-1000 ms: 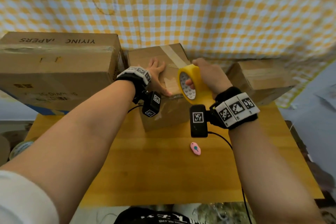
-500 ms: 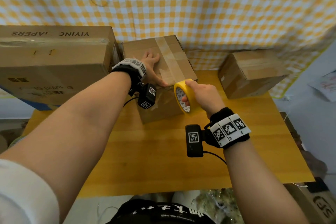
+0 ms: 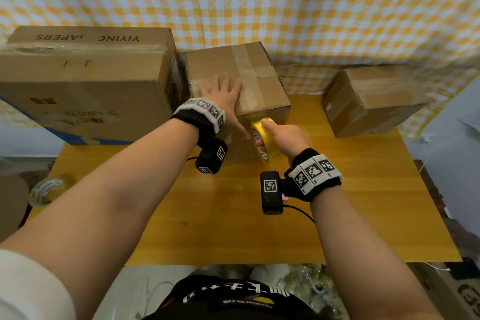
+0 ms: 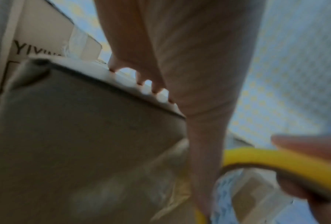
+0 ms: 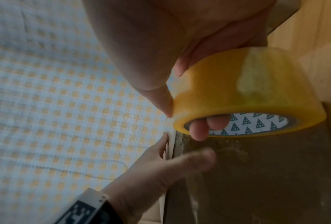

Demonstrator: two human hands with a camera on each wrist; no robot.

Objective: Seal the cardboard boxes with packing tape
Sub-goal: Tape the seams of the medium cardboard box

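Tape is being laid on the middle box (image 3: 233,70), which stands at the far side of the wooden table (image 3: 233,215) between a large printed box (image 3: 85,86) on the left and a small box (image 3: 368,101) on the right. A strip is already seen along the top of the middle box and it is carried over the near edge onto the front face — so this seam is judged nearly closed. The left hand (image 3: 223,93) is laid flat on the top with fingers spread, the thumb down on the front face. The right hand (image 3: 283,138) is curled around the yellow tape roll (image 3: 263,140), fingers inside its core, held against the front face. The strip is not yet cut. Whether the other two boxes are fully sealed cannot be told — old tape is seen on them.
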